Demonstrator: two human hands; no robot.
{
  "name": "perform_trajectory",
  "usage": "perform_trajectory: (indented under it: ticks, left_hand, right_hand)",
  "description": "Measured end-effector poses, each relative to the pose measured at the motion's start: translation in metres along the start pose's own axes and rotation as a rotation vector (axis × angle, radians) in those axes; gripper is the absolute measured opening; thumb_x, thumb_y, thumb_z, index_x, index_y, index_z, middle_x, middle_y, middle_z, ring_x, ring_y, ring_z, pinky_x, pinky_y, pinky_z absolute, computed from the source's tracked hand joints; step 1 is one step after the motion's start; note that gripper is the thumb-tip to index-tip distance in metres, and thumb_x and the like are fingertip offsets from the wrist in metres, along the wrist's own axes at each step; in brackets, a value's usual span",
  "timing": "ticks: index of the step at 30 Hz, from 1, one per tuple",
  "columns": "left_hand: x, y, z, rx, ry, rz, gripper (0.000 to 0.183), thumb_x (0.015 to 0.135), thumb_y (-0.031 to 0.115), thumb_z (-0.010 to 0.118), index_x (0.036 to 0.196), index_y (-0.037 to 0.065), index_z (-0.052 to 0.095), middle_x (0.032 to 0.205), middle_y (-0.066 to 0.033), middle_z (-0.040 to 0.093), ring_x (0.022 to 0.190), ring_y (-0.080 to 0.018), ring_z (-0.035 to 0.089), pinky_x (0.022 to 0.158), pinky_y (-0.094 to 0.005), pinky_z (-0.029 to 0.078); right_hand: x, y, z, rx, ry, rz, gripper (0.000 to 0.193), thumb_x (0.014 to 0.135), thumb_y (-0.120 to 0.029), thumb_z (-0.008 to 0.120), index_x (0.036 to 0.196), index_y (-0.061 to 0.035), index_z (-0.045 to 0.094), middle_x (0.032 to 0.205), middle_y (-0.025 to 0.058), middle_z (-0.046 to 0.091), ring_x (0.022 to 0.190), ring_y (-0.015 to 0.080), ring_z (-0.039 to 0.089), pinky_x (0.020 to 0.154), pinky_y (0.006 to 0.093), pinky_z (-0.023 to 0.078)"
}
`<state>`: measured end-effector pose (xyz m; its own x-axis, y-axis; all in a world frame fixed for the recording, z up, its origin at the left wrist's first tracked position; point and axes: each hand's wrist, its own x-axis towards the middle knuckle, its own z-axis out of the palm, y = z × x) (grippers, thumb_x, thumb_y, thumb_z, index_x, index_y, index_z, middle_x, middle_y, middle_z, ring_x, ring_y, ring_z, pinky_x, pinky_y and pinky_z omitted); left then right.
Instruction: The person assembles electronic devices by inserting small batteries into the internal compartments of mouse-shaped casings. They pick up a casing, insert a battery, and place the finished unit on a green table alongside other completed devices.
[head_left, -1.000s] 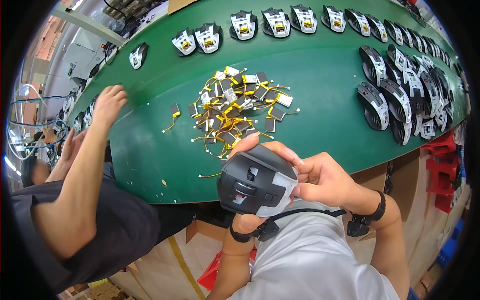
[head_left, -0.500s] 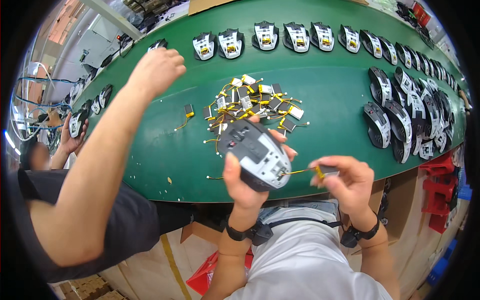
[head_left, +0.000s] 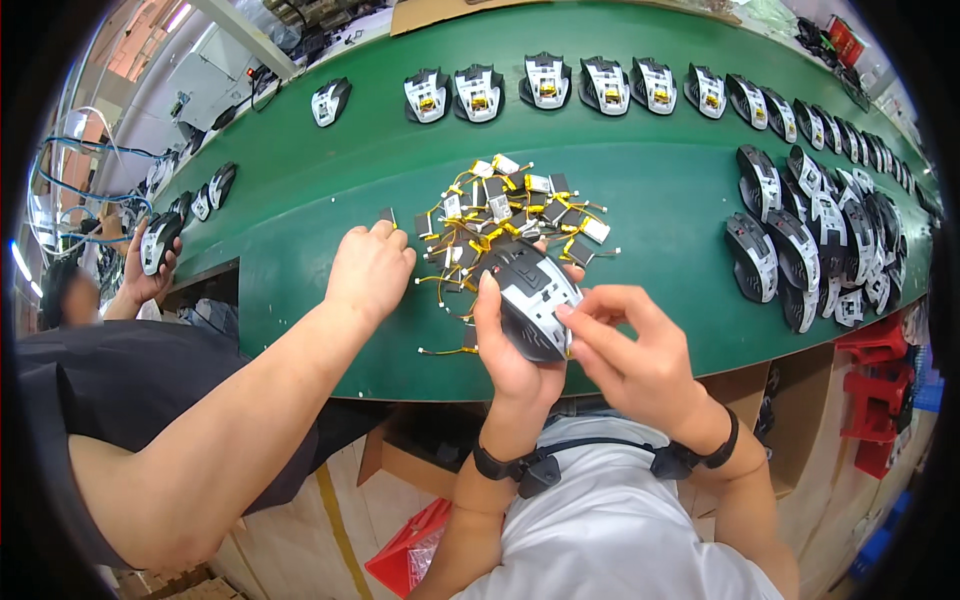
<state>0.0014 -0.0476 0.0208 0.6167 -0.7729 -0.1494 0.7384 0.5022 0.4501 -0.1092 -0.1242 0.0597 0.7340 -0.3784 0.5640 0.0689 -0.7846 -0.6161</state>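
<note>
At the far left, another person's fingers (head_left: pixel 150 287) partly cover a distant mouse (head_left: pixel 158 243). Next, a co-worker's arm (head_left: pixel 260 410) reaches over the green table (head_left: pixel 290 230) to a small flat battery (head_left: pixel 388 215), mostly hidden by the fingers. At centre, the battery pile (head_left: pixel 500 205) is masked in front by the held mouse (head_left: pixel 535 290), which is raised over the table's near part in your left hand (head_left: pixel 525 375): the thumb presses its left flank and the fingers wrap the far side, hiding the underside from view. Its visible face is matt black at one end and pale grey-white, with cut-outs, toward the other. The black end points away from you and to the left; the long axis slants back toward you on the right. Your right hand (head_left: pixel 640 350) rests at the pale end, thumb and forefinger drawn close together; whether they pinch anything you cannot tell, since the fingertips cover the spot. Farther right, heaped mice (head_left: pixel 795 240) overlap, each concealing parts of its neighbours.
</note>
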Motion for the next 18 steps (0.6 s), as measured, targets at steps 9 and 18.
perform_trajectory:
  ticks: [9,18]
  left_hand:
    - [-0.007,0.000,0.010,0.007,-0.001,-0.066,0.065,0.098,0.057,0.032,0.128,0.003,0.049,0.103,-0.0191,0.063,0.084,-0.0317,0.065,0.072,-0.0415,0.056]
    - [-0.008,0.005,0.010,0.029,-0.086,-0.102,0.067,0.097,0.058,0.033,0.130,0.002,0.048,0.102,-0.0194,0.064,0.084,-0.0308,0.065,0.073,-0.0403,0.056]
  right_hand:
    - [-0.021,0.006,-0.011,0.027,0.092,-0.087,0.035,0.067,-0.001,0.081,0.100,0.0019,0.070,0.103,0.0131,0.066,0.085,0.0264,0.066,0.071,0.0331,0.057]
    - [-0.014,0.008,-0.015,-0.071,0.045,-0.307,0.031,0.065,-0.004,0.082,0.093,0.0008,0.071,0.101,0.0143,0.066,0.086,0.0265,0.065,0.075,0.0342,0.057]
